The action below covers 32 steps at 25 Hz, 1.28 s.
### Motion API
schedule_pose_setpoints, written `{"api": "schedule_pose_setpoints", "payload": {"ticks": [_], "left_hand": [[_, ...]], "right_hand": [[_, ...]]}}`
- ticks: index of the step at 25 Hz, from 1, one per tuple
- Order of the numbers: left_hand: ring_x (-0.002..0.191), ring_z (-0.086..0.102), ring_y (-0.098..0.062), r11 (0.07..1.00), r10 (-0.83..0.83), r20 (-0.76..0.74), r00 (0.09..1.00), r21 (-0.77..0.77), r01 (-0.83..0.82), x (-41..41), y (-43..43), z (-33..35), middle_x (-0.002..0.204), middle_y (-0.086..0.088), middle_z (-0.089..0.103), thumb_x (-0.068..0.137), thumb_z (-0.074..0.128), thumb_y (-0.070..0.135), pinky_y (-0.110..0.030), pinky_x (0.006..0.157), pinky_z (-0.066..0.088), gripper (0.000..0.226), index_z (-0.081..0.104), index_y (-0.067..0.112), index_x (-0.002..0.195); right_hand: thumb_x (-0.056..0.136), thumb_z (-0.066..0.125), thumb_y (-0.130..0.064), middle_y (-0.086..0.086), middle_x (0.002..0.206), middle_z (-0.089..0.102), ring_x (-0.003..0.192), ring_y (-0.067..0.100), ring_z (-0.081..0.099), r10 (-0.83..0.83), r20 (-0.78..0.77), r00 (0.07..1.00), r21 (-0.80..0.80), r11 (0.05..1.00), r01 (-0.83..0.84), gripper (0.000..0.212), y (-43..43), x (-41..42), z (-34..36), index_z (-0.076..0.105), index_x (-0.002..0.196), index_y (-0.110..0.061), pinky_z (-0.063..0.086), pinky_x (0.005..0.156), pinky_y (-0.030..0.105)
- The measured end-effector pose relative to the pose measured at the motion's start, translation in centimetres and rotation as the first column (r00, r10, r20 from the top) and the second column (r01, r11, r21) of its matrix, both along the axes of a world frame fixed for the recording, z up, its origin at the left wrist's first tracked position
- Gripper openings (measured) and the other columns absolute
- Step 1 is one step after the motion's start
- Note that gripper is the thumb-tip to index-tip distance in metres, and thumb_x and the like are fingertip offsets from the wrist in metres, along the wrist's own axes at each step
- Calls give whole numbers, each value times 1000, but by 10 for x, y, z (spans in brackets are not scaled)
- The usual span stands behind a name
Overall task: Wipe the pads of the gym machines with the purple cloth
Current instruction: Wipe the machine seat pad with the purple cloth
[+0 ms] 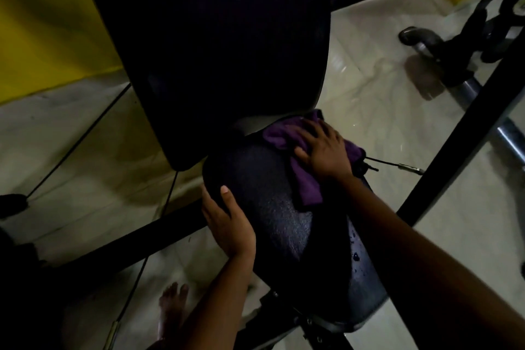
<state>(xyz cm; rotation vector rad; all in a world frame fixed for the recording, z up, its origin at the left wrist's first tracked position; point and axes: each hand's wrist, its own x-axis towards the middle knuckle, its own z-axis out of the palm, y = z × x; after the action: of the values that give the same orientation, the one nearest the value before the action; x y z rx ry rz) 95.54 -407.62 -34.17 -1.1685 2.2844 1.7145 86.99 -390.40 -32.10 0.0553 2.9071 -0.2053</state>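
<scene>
A black padded seat [281, 207] of a gym machine fills the lower middle, with the tall black back pad [221, 45] rising behind it. The purple cloth [308, 185] lies crumpled on the seat's far right part. My right hand [324, 148] presses flat on the cloth, fingers spread. My left hand [227, 221] grips the seat's left edge, thumb on top of the pad and fingers wrapped around the side. Wet spots show on the seat's near right side.
Black frame bars [466, 133] cross the pale tiled floor [369, 88] right and left. Thin cables [79, 139] run at the left. Another machine's base and rollers [443, 45] stand at upper right. A bare foot [173, 304] is below the seat. Yellow wall [48, 23] at left.
</scene>
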Motion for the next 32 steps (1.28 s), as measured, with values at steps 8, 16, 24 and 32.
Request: {"api": "schedule_pose_setpoints", "payload": {"ticks": [8,16,24,32], "left_hand": [[134,37,-31,999,33,-30,999,-40,-34,0,0,3,148,-15,35,94,30,46,-36,104,33,61,32,10,144],[137,32,-28,997,39,-41,998,-57,-42,-1,0,1,151,-13,31,100,32,32,-31,107,29,50,29,14,146],[140,25,-24,994,-103,-16,995,23,103,1,-10,25,155,-10,20,98,41,29,-20,99,27,56,23,13,148],[144,18,-15,717,-643,-137,754,-454,529,-32,13,24,153,2,29,88,21,52,-35,119,10,64,38,20,141]], "right_hand": [[82,30,-53,8,140,47,116,39,48,435,-49,899,-24,900,-436,54,-97,25,-4,47,132,-39,37,96,45],[91,41,-53,-2,149,37,131,24,35,440,130,888,-26,897,-441,55,-62,-62,-10,38,140,-27,26,102,35],[89,38,-60,6,143,40,125,37,37,295,-21,955,35,955,-294,53,-88,-10,-5,41,135,-33,28,100,43],[89,41,-59,0,141,43,124,26,40,283,14,959,1,959,-283,54,-33,-59,-13,48,131,-27,30,96,38]]}}
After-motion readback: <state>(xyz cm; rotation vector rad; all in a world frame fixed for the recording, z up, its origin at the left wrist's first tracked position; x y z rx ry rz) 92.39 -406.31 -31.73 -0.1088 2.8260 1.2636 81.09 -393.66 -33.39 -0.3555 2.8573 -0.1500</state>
